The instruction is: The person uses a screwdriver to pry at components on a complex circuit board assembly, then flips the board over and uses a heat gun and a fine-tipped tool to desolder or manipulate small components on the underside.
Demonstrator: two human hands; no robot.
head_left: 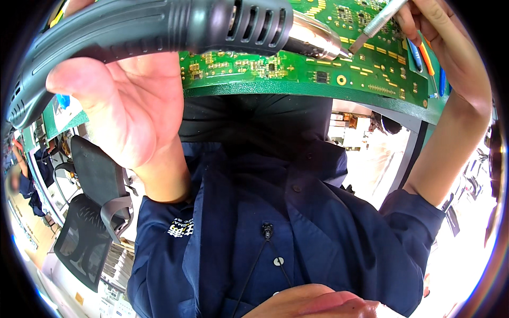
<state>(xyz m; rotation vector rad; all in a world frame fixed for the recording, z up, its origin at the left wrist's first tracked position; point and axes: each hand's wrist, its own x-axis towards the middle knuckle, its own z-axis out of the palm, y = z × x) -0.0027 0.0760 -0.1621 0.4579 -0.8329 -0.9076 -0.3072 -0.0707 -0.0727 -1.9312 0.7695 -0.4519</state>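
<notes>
- The left hand has its grip closed around the black handle of a hot air gun; the palm faces the camera and the thumb is stretched out to the left.
- The metal nozzle of the hot air gun points to the right and ends just above the green circuit board.
- The right hand pinches grey metal tweezers between its fingers; the tips of the tweezers come down to the board right beside the end of the nozzle.
- The circuit board lies on a green table, in the upper middle of the view.
- Blue and orange tools lie on the table near the right hand.
- A black mesh chair stands at the left side.
</notes>
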